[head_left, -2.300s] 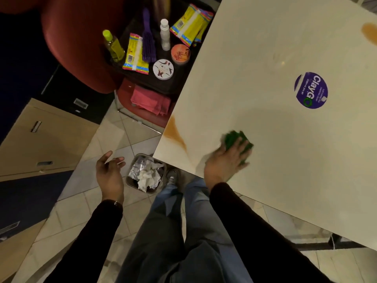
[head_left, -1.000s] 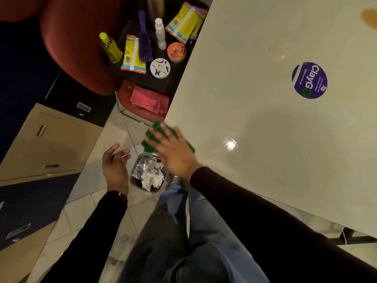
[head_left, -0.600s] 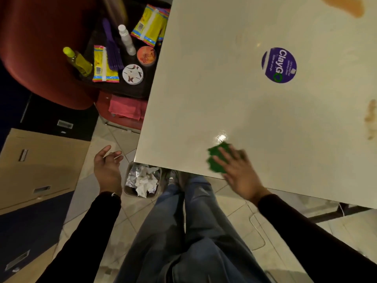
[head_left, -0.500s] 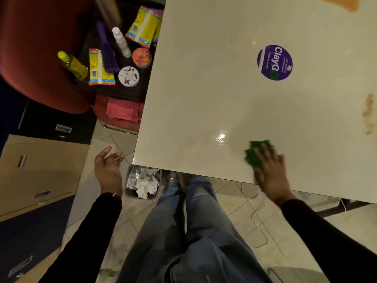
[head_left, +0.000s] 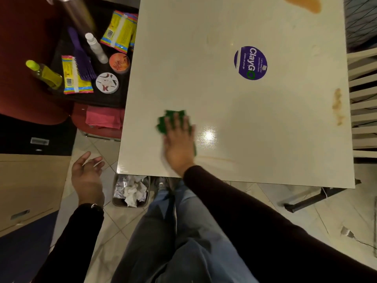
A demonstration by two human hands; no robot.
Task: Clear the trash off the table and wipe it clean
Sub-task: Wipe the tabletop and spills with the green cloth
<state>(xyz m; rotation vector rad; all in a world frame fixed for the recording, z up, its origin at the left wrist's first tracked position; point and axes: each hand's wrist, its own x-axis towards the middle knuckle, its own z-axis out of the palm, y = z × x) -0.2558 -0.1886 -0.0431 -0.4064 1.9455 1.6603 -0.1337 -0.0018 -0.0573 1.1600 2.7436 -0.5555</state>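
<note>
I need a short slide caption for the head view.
Right hand presses a green cloth on the table; an orange stain near its edge is not yet wiped.

Green cloth [head_left: 166,121] lay flat on the cream table [head_left: 224,99], near its front-left corner, pressed under my right hand [head_left: 179,139], fingers flat. Table was glossy, with an orange stain [head_left: 302,3] at the far edge, a brown smear [head_left: 337,106] along the right edge and a faint streak [head_left: 216,159] near the front edge. Small bin [head_left: 130,190] on the floor below the front edge held crumpled white paper and foil.
</note>
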